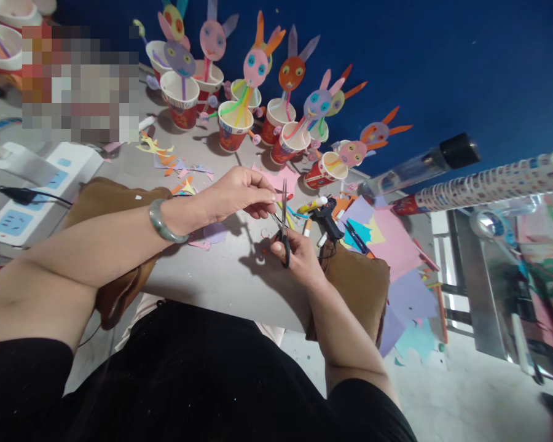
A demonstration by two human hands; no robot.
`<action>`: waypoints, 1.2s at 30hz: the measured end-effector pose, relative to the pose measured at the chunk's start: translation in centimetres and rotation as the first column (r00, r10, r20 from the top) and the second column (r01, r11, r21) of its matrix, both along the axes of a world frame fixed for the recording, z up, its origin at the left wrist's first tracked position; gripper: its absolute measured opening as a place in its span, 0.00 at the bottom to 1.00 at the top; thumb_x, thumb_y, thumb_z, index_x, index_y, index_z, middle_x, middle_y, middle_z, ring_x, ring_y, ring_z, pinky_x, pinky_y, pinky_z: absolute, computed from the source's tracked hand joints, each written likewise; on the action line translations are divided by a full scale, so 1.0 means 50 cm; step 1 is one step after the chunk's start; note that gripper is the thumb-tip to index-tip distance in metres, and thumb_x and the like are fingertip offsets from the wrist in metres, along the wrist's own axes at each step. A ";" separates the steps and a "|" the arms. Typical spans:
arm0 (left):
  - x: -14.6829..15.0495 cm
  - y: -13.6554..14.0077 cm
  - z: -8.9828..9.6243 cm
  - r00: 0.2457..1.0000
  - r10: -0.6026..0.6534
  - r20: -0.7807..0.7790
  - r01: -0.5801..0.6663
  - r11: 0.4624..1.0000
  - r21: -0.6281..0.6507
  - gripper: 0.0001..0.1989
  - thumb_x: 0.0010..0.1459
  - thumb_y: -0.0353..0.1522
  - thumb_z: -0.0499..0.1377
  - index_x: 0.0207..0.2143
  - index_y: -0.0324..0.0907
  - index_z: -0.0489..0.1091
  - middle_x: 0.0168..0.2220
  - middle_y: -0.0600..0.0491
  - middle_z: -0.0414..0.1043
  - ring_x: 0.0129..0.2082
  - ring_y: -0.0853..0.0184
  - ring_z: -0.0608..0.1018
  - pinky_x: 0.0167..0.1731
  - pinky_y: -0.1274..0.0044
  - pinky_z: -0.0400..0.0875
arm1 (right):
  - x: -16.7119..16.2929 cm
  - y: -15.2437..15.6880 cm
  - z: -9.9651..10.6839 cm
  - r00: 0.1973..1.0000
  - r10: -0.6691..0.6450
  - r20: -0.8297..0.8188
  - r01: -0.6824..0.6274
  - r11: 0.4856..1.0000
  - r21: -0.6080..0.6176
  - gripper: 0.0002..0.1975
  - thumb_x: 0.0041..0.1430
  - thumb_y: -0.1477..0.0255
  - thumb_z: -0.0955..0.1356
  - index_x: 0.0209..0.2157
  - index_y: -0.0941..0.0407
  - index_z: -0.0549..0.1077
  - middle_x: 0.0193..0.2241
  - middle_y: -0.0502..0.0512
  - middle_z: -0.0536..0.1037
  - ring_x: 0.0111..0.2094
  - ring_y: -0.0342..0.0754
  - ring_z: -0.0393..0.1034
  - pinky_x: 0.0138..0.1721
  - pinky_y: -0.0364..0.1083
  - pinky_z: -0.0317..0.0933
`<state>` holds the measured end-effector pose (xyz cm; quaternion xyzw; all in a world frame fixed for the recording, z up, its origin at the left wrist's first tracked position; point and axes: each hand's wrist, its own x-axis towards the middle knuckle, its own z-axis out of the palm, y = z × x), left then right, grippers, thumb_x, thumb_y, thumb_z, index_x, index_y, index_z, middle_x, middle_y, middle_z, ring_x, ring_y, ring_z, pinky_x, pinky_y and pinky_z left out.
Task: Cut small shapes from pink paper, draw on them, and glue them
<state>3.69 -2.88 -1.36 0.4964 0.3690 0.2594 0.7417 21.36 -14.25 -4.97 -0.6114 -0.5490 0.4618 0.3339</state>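
My right hand grips a pair of scissors by the black handles, blades pointing up and slightly apart. Beside the blades, my left hand is closed in a pinch, its fingertips almost at the metal. Whatever it pinches is too small to make out. Under both hands lies the grey tabletop. A black glue gun and a yellow marker lie just right of the scissors. Beyond my left hand is a piece of pink paper.
Paper cups with rabbit-faced figures stand along the blue wall. Brown cushions lie under my forearms. A white power strip is at left. Coloured paper sheets and a long stack of cups are at right.
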 end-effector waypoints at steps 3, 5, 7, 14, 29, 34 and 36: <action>0.000 0.000 -0.001 1.000 0.000 0.000 0.000 1.000 0.001 0.06 0.59 0.23 0.62 0.27 0.36 0.74 0.23 0.51 0.79 0.21 0.73 0.78 0.28 0.78 0.73 | 0.001 0.001 0.002 1.000 0.005 -0.008 -0.005 1.000 -0.008 0.34 0.44 0.35 0.71 0.21 0.54 0.64 0.19 0.47 0.67 0.22 0.40 0.55 0.25 0.44 0.53; 0.001 0.000 -0.001 1.000 0.004 -0.007 -0.004 1.000 -0.002 0.06 0.58 0.23 0.62 0.28 0.36 0.74 0.24 0.51 0.79 0.22 0.73 0.78 0.28 0.78 0.73 | 0.003 0.001 0.003 1.000 0.007 -0.014 -0.007 1.000 -0.007 0.34 0.44 0.35 0.70 0.21 0.54 0.64 0.19 0.47 0.66 0.22 0.41 0.55 0.26 0.44 0.53; 0.001 -0.001 0.002 1.000 0.007 -0.016 -0.007 1.000 -0.007 0.05 0.58 0.24 0.63 0.28 0.36 0.74 0.24 0.51 0.79 0.22 0.73 0.78 0.28 0.78 0.73 | 0.003 0.000 0.003 1.000 0.006 -0.028 -0.006 1.000 -0.002 0.34 0.44 0.35 0.70 0.21 0.54 0.64 0.19 0.46 0.65 0.22 0.40 0.55 0.26 0.45 0.53; 0.001 -0.002 0.014 0.999 0.015 -0.040 -0.015 1.000 -0.020 0.06 0.58 0.26 0.66 0.28 0.36 0.74 0.23 0.52 0.78 0.20 0.75 0.77 0.27 0.79 0.72 | 0.000 0.001 -0.011 0.987 -0.092 -0.133 0.099 0.994 0.049 0.30 0.48 0.42 0.74 0.20 0.54 0.67 0.17 0.47 0.65 0.20 0.41 0.56 0.23 0.45 0.50; 0.005 -0.003 -0.008 0.985 -0.171 -0.015 0.170 0.984 -0.050 0.11 0.56 0.25 0.66 0.41 0.38 0.69 0.28 0.50 0.81 0.22 0.70 0.80 0.29 0.77 0.74 | 0.034 -0.004 0.015 0.907 -0.321 -0.272 0.387 0.890 0.241 0.18 0.51 0.54 0.76 0.25 0.52 0.72 0.23 0.48 0.71 0.22 0.43 0.60 0.26 0.46 0.56; 0.010 -0.021 -0.022 0.965 -0.263 -0.008 0.262 0.961 0.088 0.17 0.55 0.27 0.68 0.45 0.38 0.69 0.25 0.54 0.80 0.22 0.71 0.80 0.27 0.80 0.73 | -0.002 -0.009 -0.006 0.936 -0.318 -0.153 0.346 0.911 0.223 0.19 0.51 0.51 0.76 0.30 0.52 0.77 0.21 0.47 0.69 0.23 0.44 0.61 0.29 0.47 0.60; 0.010 -0.028 -0.023 0.959 -0.281 -0.023 0.281 0.950 0.136 0.17 0.55 0.27 0.67 0.46 0.38 0.69 0.23 0.55 0.79 0.22 0.72 0.80 0.27 0.81 0.72 | 0.001 -0.009 -0.010 0.929 -0.309 -0.204 0.346 0.921 0.181 0.19 0.49 0.52 0.77 0.30 0.53 0.77 0.20 0.46 0.69 0.22 0.43 0.60 0.27 0.46 0.58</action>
